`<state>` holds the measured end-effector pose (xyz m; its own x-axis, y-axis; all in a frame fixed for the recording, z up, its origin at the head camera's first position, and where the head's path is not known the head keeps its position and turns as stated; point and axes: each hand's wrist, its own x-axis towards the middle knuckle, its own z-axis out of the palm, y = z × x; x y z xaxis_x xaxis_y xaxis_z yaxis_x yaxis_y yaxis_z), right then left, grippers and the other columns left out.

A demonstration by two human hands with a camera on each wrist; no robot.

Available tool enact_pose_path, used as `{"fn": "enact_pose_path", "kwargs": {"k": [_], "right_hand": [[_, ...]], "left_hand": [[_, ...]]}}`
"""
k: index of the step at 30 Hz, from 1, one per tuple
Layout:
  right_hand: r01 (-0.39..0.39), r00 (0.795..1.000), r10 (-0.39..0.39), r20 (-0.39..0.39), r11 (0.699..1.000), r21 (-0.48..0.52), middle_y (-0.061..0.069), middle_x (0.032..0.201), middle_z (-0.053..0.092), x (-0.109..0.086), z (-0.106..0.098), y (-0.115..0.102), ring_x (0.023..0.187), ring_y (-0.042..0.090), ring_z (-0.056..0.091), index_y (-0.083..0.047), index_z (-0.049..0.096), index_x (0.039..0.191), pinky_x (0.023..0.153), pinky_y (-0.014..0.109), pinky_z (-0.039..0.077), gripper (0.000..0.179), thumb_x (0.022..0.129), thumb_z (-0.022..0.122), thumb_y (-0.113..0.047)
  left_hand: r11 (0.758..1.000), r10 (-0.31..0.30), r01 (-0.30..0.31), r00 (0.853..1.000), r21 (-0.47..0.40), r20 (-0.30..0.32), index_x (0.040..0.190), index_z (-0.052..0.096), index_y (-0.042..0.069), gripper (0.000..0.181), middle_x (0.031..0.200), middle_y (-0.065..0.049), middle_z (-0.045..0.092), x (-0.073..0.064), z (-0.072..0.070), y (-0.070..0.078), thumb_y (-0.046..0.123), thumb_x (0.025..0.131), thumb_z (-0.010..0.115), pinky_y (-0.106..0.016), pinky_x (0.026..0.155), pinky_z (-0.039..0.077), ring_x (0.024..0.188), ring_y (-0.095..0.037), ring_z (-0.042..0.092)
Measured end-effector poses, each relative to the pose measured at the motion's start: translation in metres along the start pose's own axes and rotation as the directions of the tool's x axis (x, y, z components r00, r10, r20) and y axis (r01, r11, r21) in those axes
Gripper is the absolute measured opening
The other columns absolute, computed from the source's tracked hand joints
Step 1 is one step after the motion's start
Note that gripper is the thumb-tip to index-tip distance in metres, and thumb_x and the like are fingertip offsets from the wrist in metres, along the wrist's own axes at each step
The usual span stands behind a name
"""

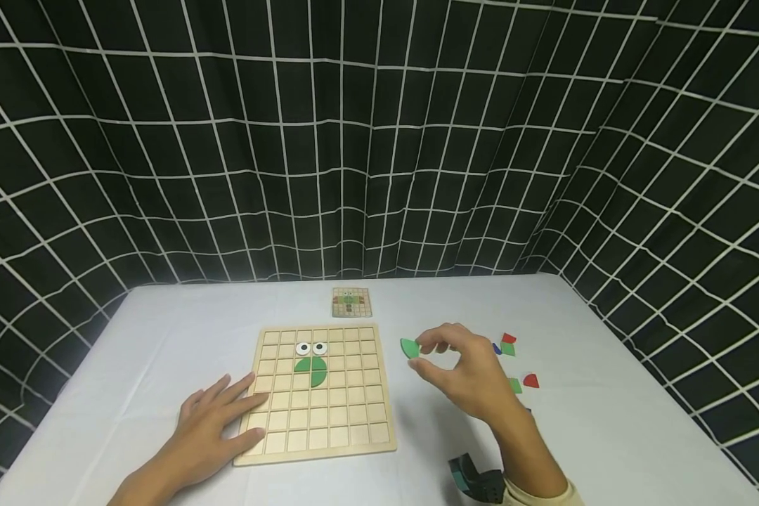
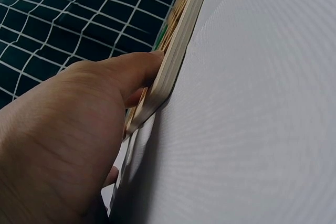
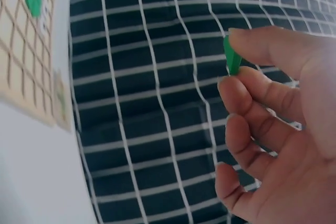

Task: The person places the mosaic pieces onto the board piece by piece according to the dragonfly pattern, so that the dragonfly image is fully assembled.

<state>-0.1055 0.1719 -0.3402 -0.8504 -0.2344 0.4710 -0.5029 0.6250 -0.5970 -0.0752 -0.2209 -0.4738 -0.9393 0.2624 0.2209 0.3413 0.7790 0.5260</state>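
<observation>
My right hand pinches a green quarter-circle piece between thumb and fingertips, raised to the right of a wooden grid board. The right wrist view shows this piece nearly edge-on. Fingers spread, my left hand rests on the board's left edge; in the left wrist view its thumb lies over the rim. Near the board's top, two round eye pieces sit side by side. Directly below them are three green quarter-circle pieces in separate cells.
A small picture card lies behind the board, showing a coloured figure on a grid. Loose red pieces, green pieces and a partly hidden blue piece lie right of my right hand. A black gridded curtain surrounds the white table.
</observation>
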Motion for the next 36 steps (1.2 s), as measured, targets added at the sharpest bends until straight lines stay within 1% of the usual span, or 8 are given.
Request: {"fn": "enact_pose_path", "kwargs": {"k": [2,5,9,14,20,24,31,36], "right_hand": [[-0.013,1.0,0.013,0.012,1.0,0.013,-0.005,0.092,0.073,0.002,0.011,-0.005,0.091,0.021,0.066,-0.01,0.081,0.1,0.08,0.047,0.054,0.023,0.083,0.092,0.0],[-0.025,0.999,0.022,0.042,0.998,0.054,-0.005,0.091,0.072,0.006,0.028,-0.009,0.093,0.025,0.066,-0.01,0.081,0.101,0.083,0.047,0.054,0.022,0.084,0.092,-0.001],[-0.001,0.996,-0.009,0.086,0.994,0.113,-0.004,0.092,0.073,0.012,0.051,-0.012,0.094,0.028,0.066,-0.008,0.08,0.101,0.084,0.044,0.055,0.021,0.085,0.092,-0.002],[0.012,0.994,-0.028,0.108,0.989,0.147,-0.001,0.092,0.074,0.017,0.074,-0.015,0.093,0.026,0.065,-0.006,0.079,0.101,0.082,0.043,0.055,0.02,0.086,0.09,-0.001],[-0.047,0.987,0.02,0.157,0.984,0.169,-0.001,0.093,0.072,0.022,0.095,-0.022,0.098,0.029,0.064,-0.004,0.079,0.103,0.086,0.046,0.056,0.018,0.088,0.089,-0.003],[-0.093,0.978,0.06,0.199,0.983,0.159,-0.003,0.093,0.072,0.026,0.108,-0.026,0.099,0.032,0.065,-0.004,0.079,0.105,0.086,0.042,0.055,0.018,0.09,0.089,-0.006],[-0.155,0.961,0.12,0.249,0.98,0.126,-0.006,0.091,0.068,0.03,0.133,-0.025,0.098,0.026,0.062,-0.006,0.08,0.106,0.083,0.035,0.052,0.018,0.091,0.088,-0.012],[-0.19,0.949,0.149,0.28,0.974,0.126,-0.011,0.087,0.063,0.028,0.151,-0.018,0.089,0.016,0.057,-0.007,0.08,0.105,0.077,0.03,0.051,0.016,0.092,0.088,-0.012]], "left_hand": [[1.0,0.002,-0.002,1.0,0.001,0.001,0.137,0.076,0.017,0.051,0.162,-0.015,0.054,0.0,0.0,0.0,0.043,0.094,0.082,-0.078,0.113,0.018,0.15,-0.055,0.034],[1.0,0.002,-0.002,1.0,0.005,0.004,0.138,0.076,0.017,0.051,0.161,-0.016,0.054,0.0,0.0,0.001,0.043,0.094,0.083,-0.078,0.113,0.018,0.15,-0.056,0.035],[1.0,0.002,-0.002,1.0,0.008,0.003,0.137,0.077,0.017,0.051,0.161,-0.016,0.054,0.0,0.0,0.0,0.043,0.094,0.083,-0.077,0.113,0.019,0.149,-0.056,0.035],[1.0,0.009,-0.009,1.0,0.01,0.001,0.137,0.077,0.017,0.051,0.161,-0.017,0.054,0.0,0.001,0.0,0.044,0.094,0.083,-0.077,0.112,0.019,0.149,-0.056,0.036],[1.0,0.015,-0.014,1.0,0.011,-0.01,0.136,0.077,0.016,0.051,0.16,-0.016,0.055,0.0,0.001,-0.001,0.042,0.093,0.083,-0.078,0.112,0.02,0.149,-0.056,0.035],[1.0,0.016,-0.016,1.0,0.013,-0.012,0.137,0.077,0.016,0.05,0.16,-0.017,0.054,-0.001,-0.001,-0.001,0.042,0.094,0.083,-0.078,0.111,0.02,0.149,-0.056,0.036],[1.0,0.004,-0.004,1.0,0.006,0.006,0.137,0.076,0.017,0.05,0.161,-0.018,0.053,-0.001,-0.002,-0.002,0.043,0.095,0.082,-0.08,0.111,0.018,0.149,-0.057,0.035],[1.0,0.01,-0.01,1.0,0.006,0.01,0.138,0.076,0.017,0.05,0.161,-0.017,0.053,0.0,0.0,-0.001,0.043,0.095,0.082,-0.08,0.112,0.018,0.149,-0.057,0.035]]}}
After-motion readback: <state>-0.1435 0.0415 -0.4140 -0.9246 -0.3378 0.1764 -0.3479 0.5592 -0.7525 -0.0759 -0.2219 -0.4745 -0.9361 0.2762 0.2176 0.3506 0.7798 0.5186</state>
